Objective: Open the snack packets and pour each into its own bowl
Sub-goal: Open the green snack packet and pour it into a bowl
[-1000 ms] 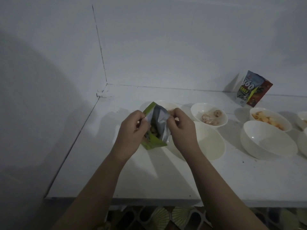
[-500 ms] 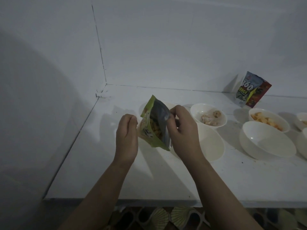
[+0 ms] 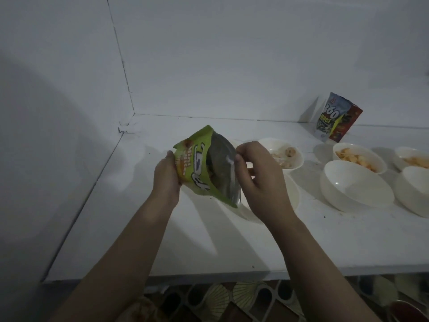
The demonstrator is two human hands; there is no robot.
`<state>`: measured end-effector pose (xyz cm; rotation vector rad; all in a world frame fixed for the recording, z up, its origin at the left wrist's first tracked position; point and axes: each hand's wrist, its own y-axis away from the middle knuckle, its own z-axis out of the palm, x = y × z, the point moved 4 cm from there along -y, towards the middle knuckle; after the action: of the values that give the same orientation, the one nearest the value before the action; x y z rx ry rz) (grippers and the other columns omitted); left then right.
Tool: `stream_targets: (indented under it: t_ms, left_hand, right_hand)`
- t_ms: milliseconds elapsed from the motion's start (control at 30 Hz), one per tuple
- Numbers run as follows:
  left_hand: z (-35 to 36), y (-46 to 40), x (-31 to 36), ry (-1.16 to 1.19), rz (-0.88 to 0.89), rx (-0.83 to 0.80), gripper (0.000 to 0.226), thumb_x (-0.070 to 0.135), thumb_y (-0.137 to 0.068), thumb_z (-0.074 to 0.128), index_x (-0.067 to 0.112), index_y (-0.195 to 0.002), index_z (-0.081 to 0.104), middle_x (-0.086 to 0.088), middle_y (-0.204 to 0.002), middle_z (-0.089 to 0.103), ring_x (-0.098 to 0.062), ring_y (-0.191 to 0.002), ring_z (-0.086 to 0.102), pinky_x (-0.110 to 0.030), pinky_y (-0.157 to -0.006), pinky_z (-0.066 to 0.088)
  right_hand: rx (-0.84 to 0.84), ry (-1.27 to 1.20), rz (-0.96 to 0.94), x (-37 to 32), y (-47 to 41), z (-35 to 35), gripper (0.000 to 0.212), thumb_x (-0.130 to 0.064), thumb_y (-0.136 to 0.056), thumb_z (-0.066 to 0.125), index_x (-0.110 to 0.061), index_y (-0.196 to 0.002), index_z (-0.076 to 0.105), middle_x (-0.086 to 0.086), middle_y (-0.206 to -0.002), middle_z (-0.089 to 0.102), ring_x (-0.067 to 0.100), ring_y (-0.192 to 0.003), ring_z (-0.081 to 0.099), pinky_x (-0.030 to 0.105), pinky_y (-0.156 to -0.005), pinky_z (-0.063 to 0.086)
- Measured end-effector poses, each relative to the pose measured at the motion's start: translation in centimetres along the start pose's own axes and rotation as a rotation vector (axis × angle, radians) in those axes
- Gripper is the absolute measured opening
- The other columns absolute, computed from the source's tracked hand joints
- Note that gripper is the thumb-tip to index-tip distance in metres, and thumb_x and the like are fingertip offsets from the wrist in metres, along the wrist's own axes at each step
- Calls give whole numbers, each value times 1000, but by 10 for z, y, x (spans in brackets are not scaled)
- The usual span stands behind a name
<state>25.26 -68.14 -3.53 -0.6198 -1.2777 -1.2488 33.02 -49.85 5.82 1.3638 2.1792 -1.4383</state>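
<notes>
Green snack packet is open at its top, its silver lining showing and a few pieces visible inside; I hold it in the air between my two hands, tilted, above the near edge of a large empty bowl on the white counter; my left hand grips the packet's printed left side, fingers curled round it; my right hand pinches the packet's right-hand lip at the opening. Relative to the packet: beyond my right hand a small bowl holds some snacks; further right, two more bowls hold orange pieces, and another large empty bowl sits in front of them; a second packet leans against the wall, far right and behind. I judge several packets already poured; this one is opened but unpoured.
</notes>
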Motion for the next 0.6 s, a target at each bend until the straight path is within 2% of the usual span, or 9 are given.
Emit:
stream_targets:
  t_ms: [167, 267, 367, 467, 600]
  left_hand:
    - [18, -12, 10, 36, 78, 9, 35, 34, -104, 37, 7, -106, 58, -13, -99, 65, -26, -92, 65, -42, -86, 54]
    - [28, -18, 15, -37, 164, 97, 30, 36, -103, 37, 14, -92, 55, -4, -89, 61, -21, -86, 62, -35, -77, 53]
    - [39, -16, 23, -142, 284, 191, 32, 37, -103, 34, 11, -92, 49, 2, -81, 53, -11, -74, 53, -27, -67, 45]
    - [46, -14, 28, -225, 406, 255, 33, 35, -104, 33, 14, -80, 42, 5, -75, 48, -7, -67, 47, -22, -61, 40]
    - [53, -1, 31, -291, 543, 307, 31, 32, -105, 32, 8, -86, 39, 7, -69, 46, -2, -59, 47, -9, -51, 36]
  right_hand:
    - [97, 181, 76, 31, 7, -11, 10, -13, -99, 47, -11, -94, 55, -8, -90, 52, 12, -77, 54, 36, -61, 51]
    - [72, 141, 160, 46, 4, -16, 12, -17, -101, 47, -14, -96, 57, -7, -92, 59, 13, -83, 58, 40, -69, 51]
    - [69, -20, 233, 48, -4, -28, 13, -24, -103, 44, -25, -99, 56, -18, -94, 62, 3, -90, 61, 33, -74, 55]
    - [61, -125, 275, 44, -14, -35, 16, -32, -104, 41, -28, -100, 56, -21, -93, 63, -6, -91, 58, 11, -70, 48]
    - [107, -102, 291, 52, -22, -37, 13, -30, -101, 49, -24, -92, 58, -15, -87, 65, -3, -87, 59, 11, -64, 47]
